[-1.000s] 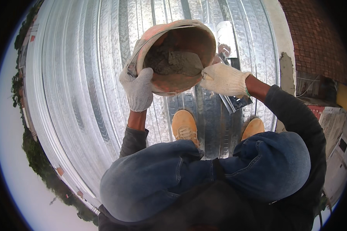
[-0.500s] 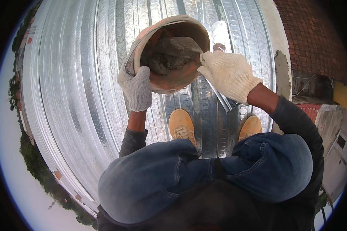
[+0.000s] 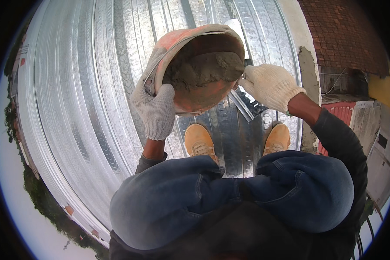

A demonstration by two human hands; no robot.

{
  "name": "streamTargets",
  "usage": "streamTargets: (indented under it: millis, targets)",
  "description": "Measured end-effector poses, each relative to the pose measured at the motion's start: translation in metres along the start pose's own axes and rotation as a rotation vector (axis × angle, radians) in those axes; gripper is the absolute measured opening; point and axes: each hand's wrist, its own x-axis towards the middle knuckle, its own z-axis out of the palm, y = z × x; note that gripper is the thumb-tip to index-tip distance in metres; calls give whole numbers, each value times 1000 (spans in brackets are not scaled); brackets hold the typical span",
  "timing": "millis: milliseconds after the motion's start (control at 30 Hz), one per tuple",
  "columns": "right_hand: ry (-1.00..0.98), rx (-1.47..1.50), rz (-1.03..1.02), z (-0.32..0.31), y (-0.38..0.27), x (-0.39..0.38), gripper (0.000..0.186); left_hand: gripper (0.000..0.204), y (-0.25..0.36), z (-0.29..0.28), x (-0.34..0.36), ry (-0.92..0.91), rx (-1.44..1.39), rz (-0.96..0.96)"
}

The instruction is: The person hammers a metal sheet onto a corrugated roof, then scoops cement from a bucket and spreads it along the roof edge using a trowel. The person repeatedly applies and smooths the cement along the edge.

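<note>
My left hand [image 3: 155,109], in a white knit glove, grips the rim of an orange bowl-shaped pan [image 3: 203,93] tilted toward me. Grey wet mortar [image 3: 199,68] fills its upper half. My right hand [image 3: 269,85], also gloved, is closed on a tool handle at the pan's right edge; the tool's blade is buried in the mortar and mostly hidden. I squat with both knees in blue jeans below the pan.
Corrugated shiny metal roofing [image 3: 86,99] lies under my tan boots [image 3: 198,141]. A plastered wall edge [image 3: 308,69] runs along the right, with a red tiled roof [image 3: 342,34] beyond. The sheet's outer edge drops off at the left, with trees far below.
The pan has tipped further toward me and sits closer. My right hand has shifted from the pan's right rim to its upper right edge, working the tool into the mortar.
</note>
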Motion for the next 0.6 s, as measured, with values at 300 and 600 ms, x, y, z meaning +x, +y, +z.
streamTargets:
  millis: [300,600]
  targets:
    - [-229,644,4,27,-16,-23,49,62,22,12,-9,-233,-32,-325]
    - [348,-97,-144,-5,-35,-25,28,54,14,-3,-12,35,-154,-327]
